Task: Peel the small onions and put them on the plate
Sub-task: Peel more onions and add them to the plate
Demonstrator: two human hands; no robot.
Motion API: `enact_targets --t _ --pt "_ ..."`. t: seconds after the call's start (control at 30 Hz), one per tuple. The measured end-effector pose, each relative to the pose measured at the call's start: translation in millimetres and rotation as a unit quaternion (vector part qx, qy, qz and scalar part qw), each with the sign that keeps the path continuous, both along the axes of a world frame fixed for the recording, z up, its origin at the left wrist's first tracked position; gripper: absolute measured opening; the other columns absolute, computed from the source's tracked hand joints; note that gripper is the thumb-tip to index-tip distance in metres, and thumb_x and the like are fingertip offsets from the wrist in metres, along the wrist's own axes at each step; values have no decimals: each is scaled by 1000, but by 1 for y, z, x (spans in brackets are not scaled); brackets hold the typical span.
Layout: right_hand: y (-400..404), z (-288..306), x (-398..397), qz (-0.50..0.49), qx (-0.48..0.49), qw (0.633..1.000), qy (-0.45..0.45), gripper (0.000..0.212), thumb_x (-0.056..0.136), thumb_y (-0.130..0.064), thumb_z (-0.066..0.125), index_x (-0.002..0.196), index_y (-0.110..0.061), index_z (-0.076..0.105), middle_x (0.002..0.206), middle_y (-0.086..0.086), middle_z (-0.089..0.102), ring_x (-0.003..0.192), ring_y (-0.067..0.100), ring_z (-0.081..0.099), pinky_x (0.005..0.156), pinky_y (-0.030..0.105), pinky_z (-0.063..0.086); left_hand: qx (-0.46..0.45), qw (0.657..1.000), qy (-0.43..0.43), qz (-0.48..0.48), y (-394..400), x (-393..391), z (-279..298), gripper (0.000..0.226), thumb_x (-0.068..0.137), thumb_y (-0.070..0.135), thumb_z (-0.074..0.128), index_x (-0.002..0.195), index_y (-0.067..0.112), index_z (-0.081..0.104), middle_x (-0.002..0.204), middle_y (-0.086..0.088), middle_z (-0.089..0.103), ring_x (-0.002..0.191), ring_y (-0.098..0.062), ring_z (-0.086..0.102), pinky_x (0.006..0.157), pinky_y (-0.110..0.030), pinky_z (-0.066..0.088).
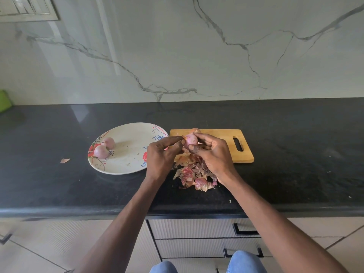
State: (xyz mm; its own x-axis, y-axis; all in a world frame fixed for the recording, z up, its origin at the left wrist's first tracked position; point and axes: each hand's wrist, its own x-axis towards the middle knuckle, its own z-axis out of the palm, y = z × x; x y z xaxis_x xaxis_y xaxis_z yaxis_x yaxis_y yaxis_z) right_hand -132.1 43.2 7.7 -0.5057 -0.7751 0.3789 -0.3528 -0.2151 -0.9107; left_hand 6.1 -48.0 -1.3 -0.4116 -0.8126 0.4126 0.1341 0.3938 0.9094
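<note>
Both forearms extended, left grip (159, 152) and right grip (211, 152) curled, fingertips together.

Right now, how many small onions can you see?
4: two peeled onions on the plate, one held in both hands, one partly hidden behind it on the cutting board.

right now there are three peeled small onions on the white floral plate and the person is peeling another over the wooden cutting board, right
Not quite: the head view shows two peeled small onions, not three, on the white floral plate. The rest holds: the right hand grips another pink onion over the wooden cutting board while the left hand pinches its skin.
</note>
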Motion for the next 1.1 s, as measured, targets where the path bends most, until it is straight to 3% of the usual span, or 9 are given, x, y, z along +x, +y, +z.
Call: enact_targets --t 0.13,0.37,0.5,0.6,0.7,0.77,0.9,1.03,1.1 --pt "0 -1 7 -40 -14 998 43 44 83 -17 82 124 -11 70 116 -6 71 107 8 69 90 30 59 -21 999 -10 25 2 -1 1 12 93 12 71 102 9 79 92 -1 79 83 -17 75 73 -31 58" --pt "-3 -8 14 -82 -44 987 131 48 84 -19 81 128 -6 67 120 9 72 105 12 69 88 26 59 -20 998 -16 56 9 -3 5 17 89 13 73 91 28 79 83 10 78 79 -13 74 78 -45 61" --pt "-3 -9 16 -83 -52 983 157 44 85 -18 80 126 -6 68 118 7 73 106 13 69 89 28 59 -27 996 -23 84 15 -3 9 10 86 18 72 89 22 81 78 19 75 78 -10 74 77 -44 61" --pt "-4 -10 15 -82 -46 983 156 42 86 -18 79 125 -8 69 116 5 74 103 12 70 87 29 59 -40 993 -42 104 21 -4 14 34 88 7 70 77 39 73 70 26 71 72 -3 71 73 -37 60" --pt "-5 -10 15 -61 -23 992 109 42 87 -23 79 126 -9 69 116 2 74 102 9 70 84 25 59 -53 991 -45 114 24 -5 16 43 86 5 70 69 45 67 66 26 68 67 0 66 70 -29 56" --pt "-3 -5 16 -38 -14 997 69 38 89 -21 77 124 -10 70 113 0 74 102 8 70 83 20 57 -49 991 -40 117 24 -6 16 42 85 6 70 68 44 67 66 23 69 67 -6 68 70 -31 57" --pt "4 7 16 24 -11 997 -78 20 89 -10 73 99 -27 75 94 -5 78 92 12 74 82 24 58 -34 994 -22 100 23 -5 18 33 86 6 69 70 35 72 70 9 74 71 -19 73 69 -35 60" --pt "3 11 16 64 -6 973 -221 14 89 -9 70 92 -17 80 92 16 77 87 31 74 84 40 59 17 996 25 80 17 -5 17 29 89 8 68 71 30 76 73 -3 76 73 -20 72 71 -38 60" --pt "2 13 16 83 -5 962 -259 13 90 -6 67 94 -9 78 92 21 75 83 32 73 79 38 61 52 995 61 61 13 -4 16 18 88 14 68 78 25 78 76 -8 77 75 -25 75 76 -46 61"
